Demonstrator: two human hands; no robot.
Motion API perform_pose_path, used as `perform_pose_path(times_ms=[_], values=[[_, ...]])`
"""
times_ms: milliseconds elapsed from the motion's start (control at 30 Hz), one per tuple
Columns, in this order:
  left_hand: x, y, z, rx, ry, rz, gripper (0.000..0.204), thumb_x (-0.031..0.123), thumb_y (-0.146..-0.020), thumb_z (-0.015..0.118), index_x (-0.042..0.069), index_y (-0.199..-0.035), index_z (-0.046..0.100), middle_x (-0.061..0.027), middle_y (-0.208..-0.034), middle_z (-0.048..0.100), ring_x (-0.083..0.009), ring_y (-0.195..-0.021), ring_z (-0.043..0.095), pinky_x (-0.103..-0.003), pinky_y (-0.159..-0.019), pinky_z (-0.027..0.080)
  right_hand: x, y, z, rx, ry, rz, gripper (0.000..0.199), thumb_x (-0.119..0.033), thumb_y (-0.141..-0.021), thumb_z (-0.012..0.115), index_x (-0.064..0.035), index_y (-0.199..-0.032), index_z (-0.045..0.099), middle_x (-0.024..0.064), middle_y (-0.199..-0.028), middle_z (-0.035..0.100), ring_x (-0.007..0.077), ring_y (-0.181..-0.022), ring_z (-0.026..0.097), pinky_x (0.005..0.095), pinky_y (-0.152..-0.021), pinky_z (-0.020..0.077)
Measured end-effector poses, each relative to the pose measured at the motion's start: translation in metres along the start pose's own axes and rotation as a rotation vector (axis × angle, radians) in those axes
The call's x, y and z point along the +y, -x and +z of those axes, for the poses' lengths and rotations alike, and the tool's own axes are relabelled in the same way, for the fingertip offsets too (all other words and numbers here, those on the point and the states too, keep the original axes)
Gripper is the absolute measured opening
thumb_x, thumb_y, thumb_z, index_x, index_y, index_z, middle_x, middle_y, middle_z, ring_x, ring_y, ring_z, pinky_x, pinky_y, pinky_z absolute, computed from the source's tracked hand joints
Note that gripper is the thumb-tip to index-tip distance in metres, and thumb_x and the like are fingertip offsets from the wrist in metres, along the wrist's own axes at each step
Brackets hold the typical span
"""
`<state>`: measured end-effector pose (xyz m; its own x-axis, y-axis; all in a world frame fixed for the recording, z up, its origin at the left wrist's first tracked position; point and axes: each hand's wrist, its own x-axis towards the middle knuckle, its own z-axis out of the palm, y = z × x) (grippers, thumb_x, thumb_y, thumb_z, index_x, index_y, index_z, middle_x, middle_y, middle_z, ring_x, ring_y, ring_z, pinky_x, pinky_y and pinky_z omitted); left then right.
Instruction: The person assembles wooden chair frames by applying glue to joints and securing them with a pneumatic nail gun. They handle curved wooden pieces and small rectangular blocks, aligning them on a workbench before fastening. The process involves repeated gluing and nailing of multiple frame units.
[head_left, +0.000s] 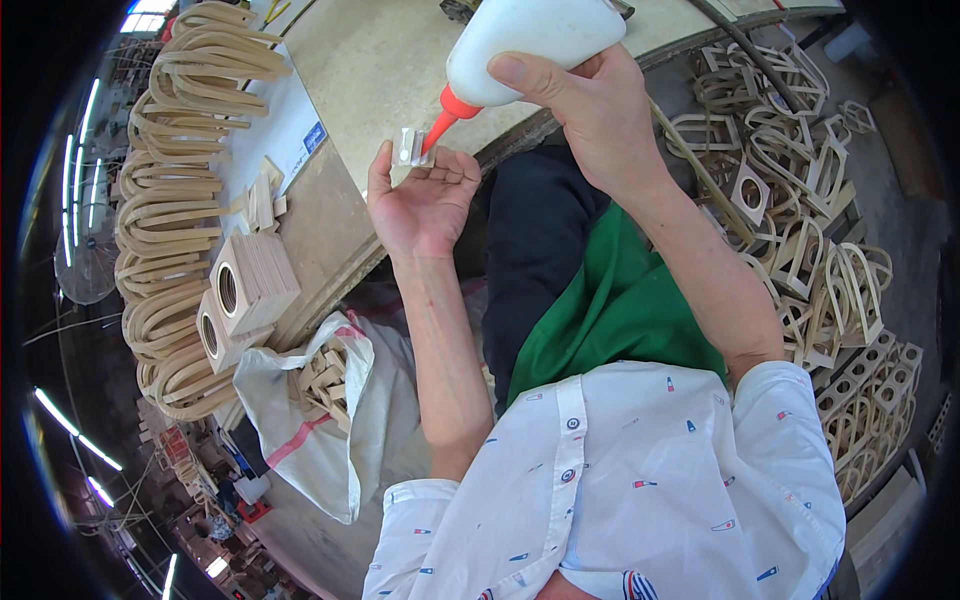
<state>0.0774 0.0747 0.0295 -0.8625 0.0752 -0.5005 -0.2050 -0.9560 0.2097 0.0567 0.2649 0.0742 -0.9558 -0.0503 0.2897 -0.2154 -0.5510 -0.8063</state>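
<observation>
My left hand (428,215) is turned palm up over the table's near edge. Its thumb and fingers close on a small pale block (406,148), which looks bright and partly washed out. My right hand (612,120) grips a white squeeze bottle (520,48) with a red nozzle (445,115). The bottle is tilted down to the left. Its nozzle tip is right at the block, but whether it touches cannot be made out. Part of the block is hidden behind the nozzle and fingers.
Bent wooden loops (165,220) stand in a row along the left. Beside them are stacked square wooden plates with round holes (258,280) and thin wood strips (262,200). A white sack of wood offcuts (300,455) sits below the table (370,60). More loops and frames (800,200) are heaped at right.
</observation>
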Motion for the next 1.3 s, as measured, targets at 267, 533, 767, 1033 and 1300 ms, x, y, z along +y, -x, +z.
perform_pose_path(times_ms=[267,533,767,1033,1300], values=[[0.008,-0.002,-0.013,-0.108,0.03,-0.019,0.031,0.025,-0.083,0.062,-0.003,-0.091,0.056,-0.0138,-0.086,0.058,-0.0265,-0.083,0.055,-0.046,-0.085,0.044,-0.016,0.002,0.011,0.117,0.041,-0.065,0.043,-0.004,-0.083,0.07,0.0042,-0.121,0.051,0.0085,-0.107,0.064,0.0147,-0.095,0.062,0.0281,-0.083,0.05],[0.006,0.003,0.0,-0.02,0.022,0.053,0.03,0.027,-0.083,0.065,-0.002,-0.088,0.055,-0.0154,-0.087,0.06,-0.0265,-0.083,0.054,-0.046,-0.083,0.045,-0.012,0.008,0.006,0.065,-0.061,0.031,0.043,-0.004,-0.083,0.07,0.004,-0.121,0.051,0.0075,-0.106,0.064,0.0143,-0.095,0.062,0.0277,-0.084,0.0498],[0.003,0.005,0.003,-0.016,0.004,0.042,0.035,0.032,-0.084,0.063,-0.002,-0.089,0.056,-0.0161,-0.086,0.058,-0.0272,-0.083,0.055,-0.047,-0.092,0.043,0.011,0.007,-0.002,0.052,0.115,-0.005,0.042,-0.015,-0.081,0.077,0.0009,-0.115,0.058,0.0076,-0.107,0.066,0.0149,-0.099,0.062,0.029,-0.085,0.0486],[0.002,0.007,0.004,-0.05,-0.009,0.022,0.033,0.031,-0.085,0.063,-0.001,-0.087,0.056,-0.015,-0.088,0.06,-0.0279,-0.086,0.059,-0.048,-0.093,0.043,0.012,0.007,-0.002,0.041,0.184,-0.033,0.039,-0.014,-0.082,0.075,0.0005,-0.115,0.058,0.008,-0.107,0.066,0.0166,-0.099,0.063,0.0316,-0.085,0.0507],[0.002,0.008,-0.001,-0.099,-0.029,-0.004,0.032,0.03,-0.084,0.063,-0.001,-0.089,0.057,-0.0145,-0.089,0.061,-0.0281,-0.087,0.06,-0.048,-0.093,0.043,-0.001,0.0,0.001,-0.001,-0.075,0.039,0.043,-0.004,-0.083,0.071,0.0037,-0.12,0.052,0.0084,-0.106,0.065,0.0142,-0.096,0.063,0.0272,-0.084,0.0499]])
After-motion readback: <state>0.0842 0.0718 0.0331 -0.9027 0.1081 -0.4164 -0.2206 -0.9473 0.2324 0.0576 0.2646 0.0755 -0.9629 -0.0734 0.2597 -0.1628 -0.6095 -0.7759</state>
